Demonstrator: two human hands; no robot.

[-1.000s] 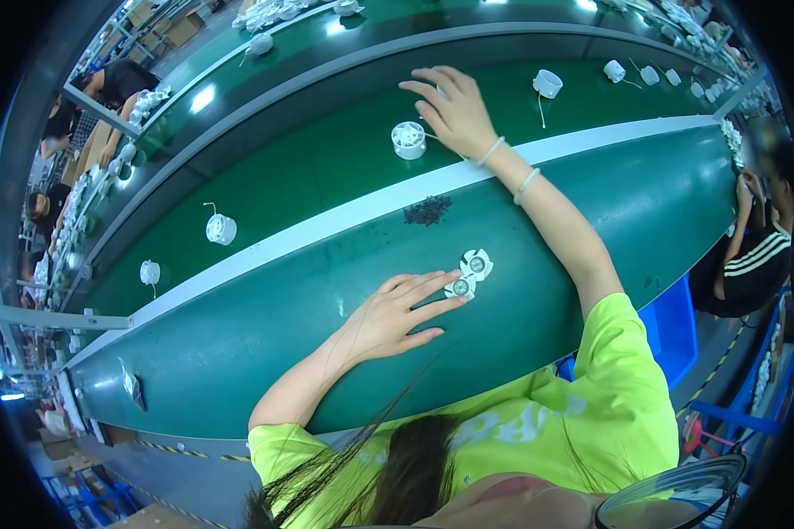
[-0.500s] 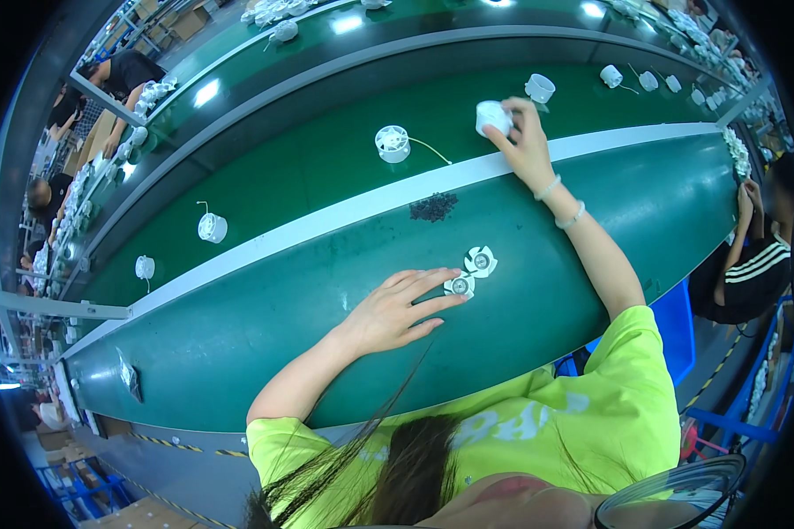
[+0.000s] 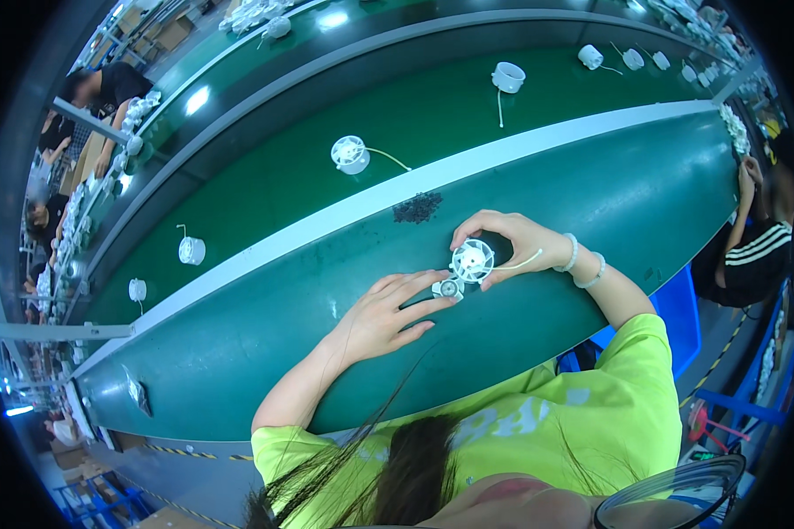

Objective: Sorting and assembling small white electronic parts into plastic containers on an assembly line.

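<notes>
My right hand (image 3: 513,245) grips a white round fan housing (image 3: 473,261) by its rim, thumb on the near side and fingers on the far side. Spokes and a hub face up, and a pale wire (image 3: 525,262) trails toward my wrist. Directly left of the housing lies a small white fan impeller (image 3: 447,288) with a round centre. My left hand (image 3: 379,319) rests on the green worktop (image 3: 265,375) with fingers stretched out, its fingertips at the impeller's edge. Whatever lies under the housing is hidden.
A pile of small black parts (image 3: 417,207) sits beyond my hands, beside a white rail (image 3: 318,227). Past it, a green conveyor (image 3: 273,167) carries more white housings (image 3: 350,155) with wires. A small bag (image 3: 138,393) lies at far left. Another person (image 3: 754,238) works at right.
My right hand has brought the white housing from over the conveyor down beside my left hand. One of two impellers is now covered. Housings on the conveyor have shifted left in view.
</notes>
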